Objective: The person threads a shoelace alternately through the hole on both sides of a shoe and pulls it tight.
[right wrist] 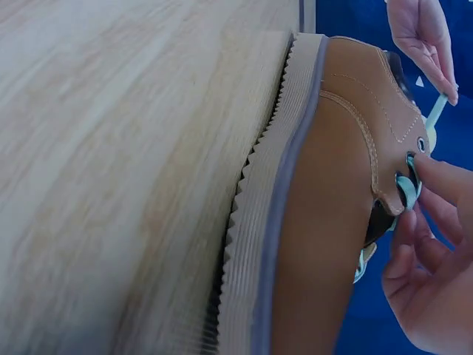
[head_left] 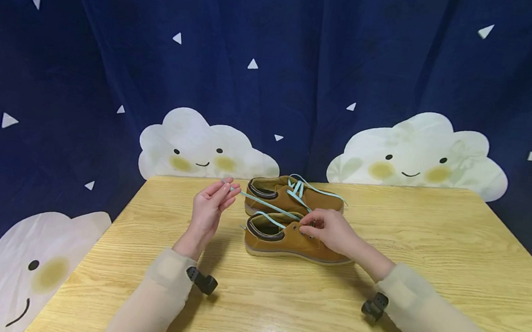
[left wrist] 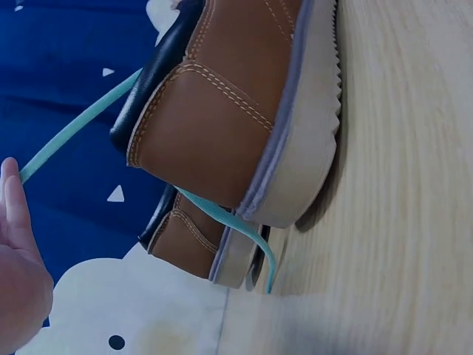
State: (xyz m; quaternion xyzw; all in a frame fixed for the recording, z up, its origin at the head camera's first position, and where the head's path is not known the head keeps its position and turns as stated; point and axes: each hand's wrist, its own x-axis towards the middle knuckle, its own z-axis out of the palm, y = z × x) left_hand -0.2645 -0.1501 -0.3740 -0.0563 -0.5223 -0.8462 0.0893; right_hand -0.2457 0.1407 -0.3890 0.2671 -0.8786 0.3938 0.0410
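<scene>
Two brown leather shoes with pale blue laces stand side by side on a wooden table. My left hand (head_left: 210,206) is raised at the heel side of the near shoe (head_left: 281,245). It pinches one end of a shoelace (head_left: 266,205), which runs straight to that shoe's eyelets. At those eyelets my right hand (head_left: 330,230) pinches the lace (right wrist: 408,191) between thumb and fingers, close against the leather flap. Another lace end (left wrist: 244,225) hangs past the heel. Behind stands the far shoe (head_left: 324,199), its lace threaded across the tongue.
The wooden table (head_left: 434,253) reaches back to a dark blue curtain (head_left: 282,35) printed with clouds and white triangles. A black wrist camera (head_left: 202,281) is strapped to the left sleeve, another camera (head_left: 375,307) to the right.
</scene>
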